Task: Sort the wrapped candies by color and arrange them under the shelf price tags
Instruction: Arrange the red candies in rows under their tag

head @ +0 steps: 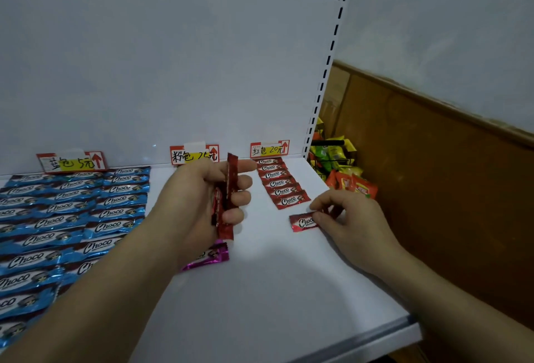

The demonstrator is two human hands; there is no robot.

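Observation:
My left hand [202,198] is raised over the white shelf [274,290] and shut on a bunch of red candies [228,198] held on edge. My right hand [349,218] pinches one red candy [302,222] lying flat on the shelf, just below a column of several red candies [281,183] under the red price tag [269,149]. A pink candy [211,255] lies beneath my left wrist, below the pink price tag [193,155]. Several blue candies [72,218] fill the left side under the blue price tag [72,162].
The slotted shelf upright [323,88] bounds the right side. Beyond it, a wire basket [335,157] holds green, yellow and orange snack packets by a brown wall panel [433,175]. The shelf's front edge [318,342] runs along the bottom.

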